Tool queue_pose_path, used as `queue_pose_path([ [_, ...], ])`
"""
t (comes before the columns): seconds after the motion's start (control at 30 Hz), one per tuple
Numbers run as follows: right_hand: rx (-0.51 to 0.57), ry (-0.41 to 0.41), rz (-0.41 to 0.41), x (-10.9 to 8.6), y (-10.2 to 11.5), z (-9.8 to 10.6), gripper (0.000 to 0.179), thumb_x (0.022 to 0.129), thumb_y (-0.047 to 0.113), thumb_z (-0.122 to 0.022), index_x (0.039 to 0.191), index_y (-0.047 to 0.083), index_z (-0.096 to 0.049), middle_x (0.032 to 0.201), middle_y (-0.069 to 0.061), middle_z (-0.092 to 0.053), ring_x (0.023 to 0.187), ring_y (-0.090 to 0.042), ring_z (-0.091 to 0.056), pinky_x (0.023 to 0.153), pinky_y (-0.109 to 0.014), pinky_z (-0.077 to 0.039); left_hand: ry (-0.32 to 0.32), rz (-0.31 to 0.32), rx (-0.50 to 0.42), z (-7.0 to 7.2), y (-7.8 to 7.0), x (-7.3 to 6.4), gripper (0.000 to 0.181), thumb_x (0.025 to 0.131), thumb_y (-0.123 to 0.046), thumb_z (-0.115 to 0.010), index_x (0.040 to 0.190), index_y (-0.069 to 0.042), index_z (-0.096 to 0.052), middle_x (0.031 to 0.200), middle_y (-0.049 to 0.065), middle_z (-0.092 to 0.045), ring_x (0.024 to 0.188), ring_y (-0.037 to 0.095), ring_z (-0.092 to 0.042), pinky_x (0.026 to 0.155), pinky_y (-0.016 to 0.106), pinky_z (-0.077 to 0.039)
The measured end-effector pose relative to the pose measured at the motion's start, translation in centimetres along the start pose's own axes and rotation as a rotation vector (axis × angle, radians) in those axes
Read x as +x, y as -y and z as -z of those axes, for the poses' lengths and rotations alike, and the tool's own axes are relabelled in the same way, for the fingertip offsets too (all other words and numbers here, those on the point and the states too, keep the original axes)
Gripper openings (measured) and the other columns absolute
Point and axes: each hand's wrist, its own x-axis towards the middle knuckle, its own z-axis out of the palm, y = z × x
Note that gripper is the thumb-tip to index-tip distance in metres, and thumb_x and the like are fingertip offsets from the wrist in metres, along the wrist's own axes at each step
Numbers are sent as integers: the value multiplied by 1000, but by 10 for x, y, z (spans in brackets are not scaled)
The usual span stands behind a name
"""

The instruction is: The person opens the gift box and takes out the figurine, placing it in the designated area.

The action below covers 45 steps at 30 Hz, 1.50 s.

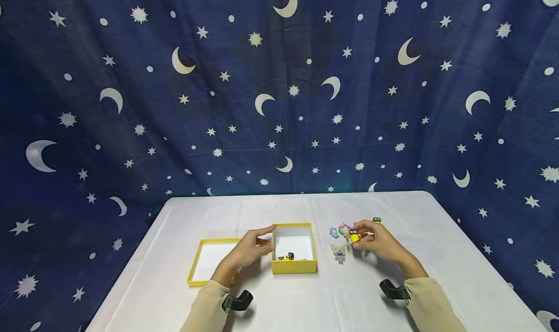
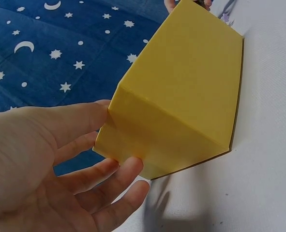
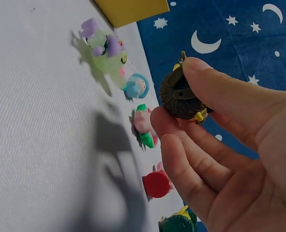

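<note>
My right hand pinches a small yellow-and-dark-brown figurine between thumb and fingers, lifted above the tabletop. Its yellow front with big eyes shows in the head view; in the right wrist view its brown, textured side is seen. Against the left wall of an open yellow box, my left hand rests with fingers extended, touching the wall and rim. The box is white inside, and small yellow-and-black pieces show low in it, partly hidden by the front wall.
Left of the box lies its yellow-rimmed lid, partly behind my left arm. Between box and right hand stand a pale green-and-purple figurine, a blue one and a pink-and-green one. A red-based piece and a dark green one are nearby.
</note>
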Motion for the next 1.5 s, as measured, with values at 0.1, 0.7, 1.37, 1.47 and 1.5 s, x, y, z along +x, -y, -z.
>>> queue_pose_path([
  [0.1,12,6,10,-1,-3,1,46,79,1,-75,116,-15,-51,106,-30,-55,73,-4,-64,63,-25,-56,3,2,-2,-1,-1,0,55,94,-15,-63,145,-17,-45,154,5,-42,124,32,-57,102,47,-46],
  [0.7,-130,79,-37,-5,-9,-3,39,74,1,-79,105,-7,-55,96,-20,-56,79,-8,-54,66,-20,-50,5,-15,-1,-1,-2,1,55,93,-14,-62,145,-14,-45,154,9,-41,124,35,-57,100,46,-48],
  [1.37,-326,61,-60,-7,-3,-4,35,76,14,-80,104,1,-64,96,-10,-64,81,-12,-56,70,-23,-47,5,-64,30,1,-1,0,54,93,-11,-62,145,-7,-45,153,13,-41,122,38,-58,102,51,-46],
  [1.47,-311,74,-66,-7,-1,-3,38,77,14,-79,107,-1,-63,96,-11,-64,77,-11,-55,68,-21,-47,5,-67,25,0,0,1,55,93,-11,-63,145,-7,-45,153,13,-42,121,38,-58,103,52,-45],
  [1.5,-308,78,-62,-8,-1,-2,39,77,14,-79,109,-3,-62,96,-12,-64,77,-11,-55,67,-21,-47,4,-67,22,0,0,1,55,93,-11,-63,144,-6,-45,153,13,-42,121,37,-58,103,53,-44],
])
